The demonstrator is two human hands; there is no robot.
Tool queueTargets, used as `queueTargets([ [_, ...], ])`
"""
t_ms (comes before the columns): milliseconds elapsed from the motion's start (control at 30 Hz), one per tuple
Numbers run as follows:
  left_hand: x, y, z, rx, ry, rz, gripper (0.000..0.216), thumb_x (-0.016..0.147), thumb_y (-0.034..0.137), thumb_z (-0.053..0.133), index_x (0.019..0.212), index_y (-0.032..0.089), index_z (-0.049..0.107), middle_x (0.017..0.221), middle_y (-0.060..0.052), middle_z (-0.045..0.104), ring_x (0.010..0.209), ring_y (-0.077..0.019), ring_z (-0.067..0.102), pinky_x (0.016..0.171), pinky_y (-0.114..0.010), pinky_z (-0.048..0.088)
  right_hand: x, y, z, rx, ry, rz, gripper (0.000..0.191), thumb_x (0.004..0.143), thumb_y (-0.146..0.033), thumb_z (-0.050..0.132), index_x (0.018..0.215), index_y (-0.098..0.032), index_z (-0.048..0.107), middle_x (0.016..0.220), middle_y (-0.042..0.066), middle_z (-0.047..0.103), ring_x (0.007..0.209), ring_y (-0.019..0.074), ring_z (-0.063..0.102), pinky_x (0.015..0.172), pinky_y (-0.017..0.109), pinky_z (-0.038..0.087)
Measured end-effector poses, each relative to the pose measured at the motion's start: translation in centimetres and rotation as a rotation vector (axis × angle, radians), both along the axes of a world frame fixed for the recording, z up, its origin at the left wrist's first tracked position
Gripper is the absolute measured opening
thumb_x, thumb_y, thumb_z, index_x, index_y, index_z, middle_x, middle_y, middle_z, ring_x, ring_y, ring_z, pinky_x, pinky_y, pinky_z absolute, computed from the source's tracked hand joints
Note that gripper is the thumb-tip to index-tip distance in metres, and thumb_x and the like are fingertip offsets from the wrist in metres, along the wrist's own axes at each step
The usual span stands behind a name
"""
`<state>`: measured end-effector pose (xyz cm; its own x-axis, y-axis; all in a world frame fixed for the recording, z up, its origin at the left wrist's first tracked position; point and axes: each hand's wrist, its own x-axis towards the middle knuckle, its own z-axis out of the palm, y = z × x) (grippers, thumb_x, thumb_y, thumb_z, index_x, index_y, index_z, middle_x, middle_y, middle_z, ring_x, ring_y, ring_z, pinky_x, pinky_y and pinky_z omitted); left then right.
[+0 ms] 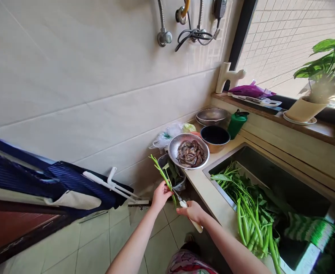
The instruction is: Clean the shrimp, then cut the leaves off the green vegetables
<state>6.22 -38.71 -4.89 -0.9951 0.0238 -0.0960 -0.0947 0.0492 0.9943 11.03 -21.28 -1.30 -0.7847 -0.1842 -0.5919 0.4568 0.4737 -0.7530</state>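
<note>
My left hand (161, 196) pinches a thin green vegetable stalk (162, 172) that points up and away over a bin. My right hand (194, 213) is closed around the whitish handle of a small knife (197, 226). Its short metal blade meets the stalk just beside my left fingers; the exact contact is too small to make out. Below the stalk's tip stands the dark, bag-lined bin (180, 186) with some leaf in it. A large bunch of leafy green stalks (253, 224) lies over the sink's near edge, to the right of my right hand.
A colander of raw shrimp (190, 154) stands on the counter corner, overhanging the bin. Behind it are a dark-lined pot (215, 137), a green bottle (237, 123) and metal bowls (211, 115). The sink (287, 182) is at right, blue cloth (70, 179) and white brush handles (110, 182) at left.
</note>
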Motion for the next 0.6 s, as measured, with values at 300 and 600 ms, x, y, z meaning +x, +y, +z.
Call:
queueTargets([
  [300,-5.7,-1.0,-3.7,-0.032,-0.067,-0.082,0.069,0.057,0.018,0.069,0.123,0.014,0.048,0.059,0.004,0.061,0.059,-0.0145,0.06,0.061,-0.026,0.047,-4.2,-2.0,-1.0,-0.048,-0.243,-0.027,0.033,0.074,-0.044,0.054,0.053,-0.019,0.047,0.042,-0.004,0.04,0.034,0.0115,0.037,0.036,0.027,0.032],
  [600,-6.8,-3.1,-3.2,-0.131,-0.026,-0.034,0.073,0.064,0.035,0.066,0.13,0.016,0.04,0.069,0.002,0.061,0.068,-0.0164,0.061,0.069,-0.03,0.049,-4.8,-1.2,-1.4,0.015,-0.305,-0.154,0.03,0.067,-0.033,0.064,0.048,-0.018,0.047,0.042,-0.004,0.042,0.04,0.0112,0.041,0.041,0.024,0.033],
])
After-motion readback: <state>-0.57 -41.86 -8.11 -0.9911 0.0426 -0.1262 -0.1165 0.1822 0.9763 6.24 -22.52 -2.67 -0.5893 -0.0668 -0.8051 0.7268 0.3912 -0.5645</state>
